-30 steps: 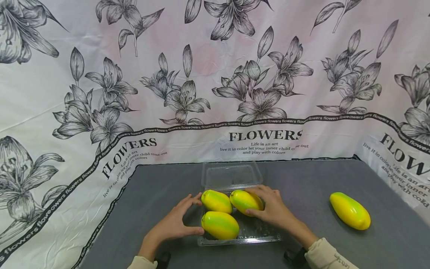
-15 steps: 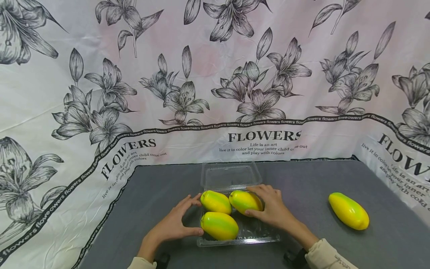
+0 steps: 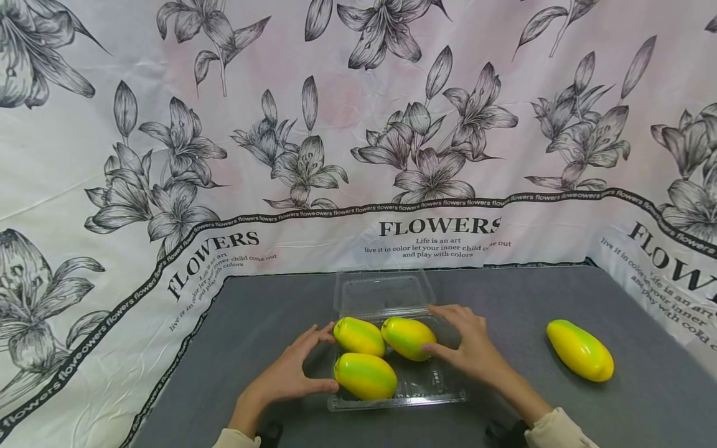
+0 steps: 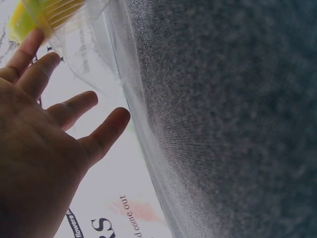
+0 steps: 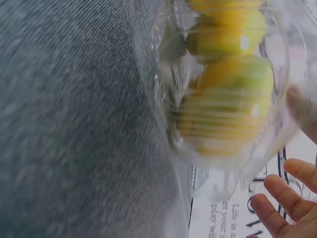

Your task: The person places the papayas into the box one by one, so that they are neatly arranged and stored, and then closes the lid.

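Fruits (image 3: 365, 376) in clear box (image 3: 434, 381) | between left hand (image 3: 288, 371) and right hand (image 3: 472, 344) | hands spread

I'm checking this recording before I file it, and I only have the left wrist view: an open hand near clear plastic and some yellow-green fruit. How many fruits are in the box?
Observer: Three fruits sit in the clear box, seen from the head.
Operator: Where is the right hand?
Observer: The right hand is at the right side of the back right fruit; I can't tell whether they touch.
Operator: Any fruit outside the box?
Observer: Yes, a lone fruit lies on the table, right of the box.
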{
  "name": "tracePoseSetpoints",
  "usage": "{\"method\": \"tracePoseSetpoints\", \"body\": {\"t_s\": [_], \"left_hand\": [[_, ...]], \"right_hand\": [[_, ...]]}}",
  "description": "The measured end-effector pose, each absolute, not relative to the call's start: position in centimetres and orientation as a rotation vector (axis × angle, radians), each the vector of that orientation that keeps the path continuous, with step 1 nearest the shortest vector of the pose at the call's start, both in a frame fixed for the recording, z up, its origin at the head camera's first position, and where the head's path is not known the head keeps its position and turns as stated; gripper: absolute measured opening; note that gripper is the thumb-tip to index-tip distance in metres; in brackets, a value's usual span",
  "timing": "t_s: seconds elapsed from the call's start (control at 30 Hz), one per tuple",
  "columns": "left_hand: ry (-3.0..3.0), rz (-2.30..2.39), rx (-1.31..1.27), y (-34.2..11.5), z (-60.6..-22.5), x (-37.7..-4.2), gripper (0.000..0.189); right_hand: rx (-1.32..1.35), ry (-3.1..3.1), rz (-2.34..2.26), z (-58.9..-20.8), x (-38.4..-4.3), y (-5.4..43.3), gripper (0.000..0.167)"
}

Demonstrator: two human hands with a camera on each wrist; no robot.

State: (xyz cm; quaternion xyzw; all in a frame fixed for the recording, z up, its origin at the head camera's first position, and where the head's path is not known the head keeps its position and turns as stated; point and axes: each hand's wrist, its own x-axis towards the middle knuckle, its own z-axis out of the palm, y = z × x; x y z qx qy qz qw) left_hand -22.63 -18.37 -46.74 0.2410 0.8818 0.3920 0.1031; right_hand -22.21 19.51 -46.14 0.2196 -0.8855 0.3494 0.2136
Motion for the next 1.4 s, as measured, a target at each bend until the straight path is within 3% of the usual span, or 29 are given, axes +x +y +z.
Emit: {"method": "tracePoseSetpoints", "body": {"t_s": [1.13,1.4], "left_hand": [[2.589,1.16,0.688,-18.2,-46.3,-22.6,0.069],[2.591,1.149,0.693,-18.3,-46.7,-22.7,0.066]], "right_hand": [[0.078,-2.426,0.699,-45.9,-20.6,29.7,0.05],[-0.079,-2.552,0.58,-45.2,-20.4,32.3,0.059]]}}
